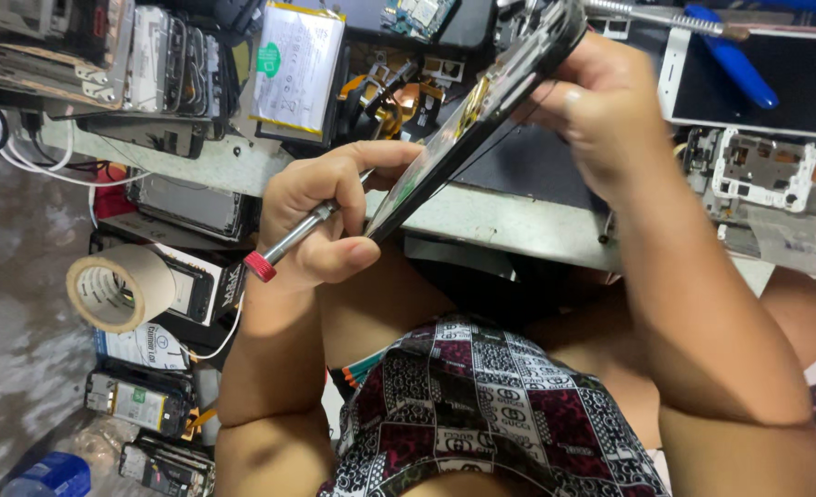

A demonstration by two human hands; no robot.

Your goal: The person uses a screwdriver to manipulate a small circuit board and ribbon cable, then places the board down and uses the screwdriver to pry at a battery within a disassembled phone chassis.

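Note:
My left hand grips a slim metal screwdriver with a red end cap, its tip hidden behind the phone's lower end. My right hand holds a dark, opened phone by its upper end. The phone is tilted steeply and seen almost edge-on above the workbench edge. Its lower corner rests by my left thumb. A thin dark wire runs along the phone's underside. My patterned clothing fills the bottom of the view.
On the bench lie a white phone battery, a white-framed phone, a blue-handled tool, phone frames and circuit parts. A tape roll, boxes and more phone parts sit at the lower left.

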